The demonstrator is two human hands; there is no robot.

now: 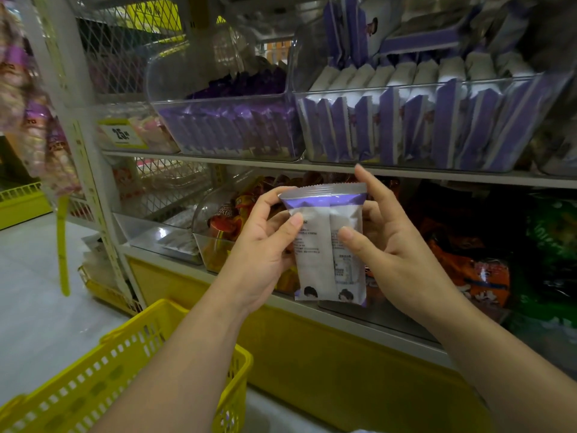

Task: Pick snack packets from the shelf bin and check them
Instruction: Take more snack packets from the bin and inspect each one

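Grip: left hand clamped on the left edge of the snack packet, thumb pressed on the near face, fingers curled round the upper left corner and behind. Right hand pinches the right edge, thumb on the near face, index finger straight up behind the top right corner, other fingers hidden behind the wrapper

Item: snack packet, white with a purple band under a crimped silver top seal; upright, printed back towards the camera, small text and two cartoon heads at the bottom. A vertical line runs down the middle; cannot tell whether it is a seam or the edge of a second packet. Held in the air in front of the lower shelf, below the upper shelf edge, touching neither

Source: clear shelf bin, upper shelf, right; matching white and purple packets stand in rows on edge

Adjacent: second clear bin just to its left, with darker purple packets; yellow price tag further left

Lower shelf: clear bin of orange and red packets behind the left hand; orange bags and green bags to the right

Floor level: yellow basket, lower left, under the left forearm
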